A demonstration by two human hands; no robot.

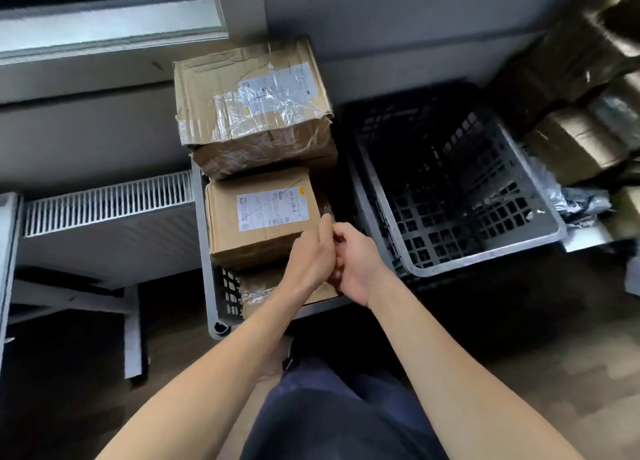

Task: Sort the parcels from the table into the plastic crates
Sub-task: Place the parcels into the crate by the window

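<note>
My feed is dim, with cool daylight that seems to come from the window (104,26) at far left. It throws white glare off the tape on the far box (256,103), while the inside of the right crate (450,189) and the near floor (519,338) sink into deep shadow. The parcels (571,89) at far right are smeared with blur, straight lines bow toward the edges, and the centre is sharper, though the label print stays soft.

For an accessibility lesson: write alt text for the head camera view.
The left hand and right hand meet beside cardboard parcels stacked in a grey crate. A second crate stands to its right, with more parcels blurred beyond.
</note>
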